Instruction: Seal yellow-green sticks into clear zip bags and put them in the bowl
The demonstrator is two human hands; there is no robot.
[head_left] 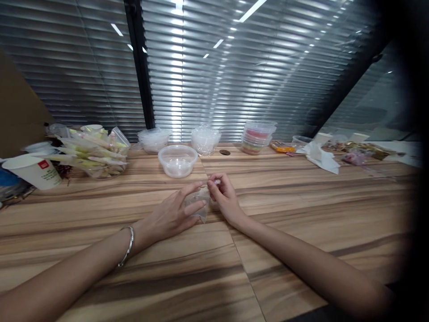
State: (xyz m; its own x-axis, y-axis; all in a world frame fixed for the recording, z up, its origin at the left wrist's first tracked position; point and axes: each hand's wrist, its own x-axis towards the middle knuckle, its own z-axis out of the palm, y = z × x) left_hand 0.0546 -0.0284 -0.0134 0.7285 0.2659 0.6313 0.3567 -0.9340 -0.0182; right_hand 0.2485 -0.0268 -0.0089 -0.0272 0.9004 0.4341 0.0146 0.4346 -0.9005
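A small clear plastic bag stands low over the middle of the table, just in front of a clear round bowl. My left hand holds the bag from the left side, its fingers curved across the film and partly hiding it. At the upper right of the bag, my right hand is closed in a pinch. A tiny whitish-purple bit shows at its fingertips, too small to name. Whether those fingertips also grip the bag's edge is hidden.
Filled clear bags are piled at the left beside a paper cup. Along the back stand stacked bowls, a wrapped bowl stack and lidded containers. An orange packet and crumpled tissue lie right.
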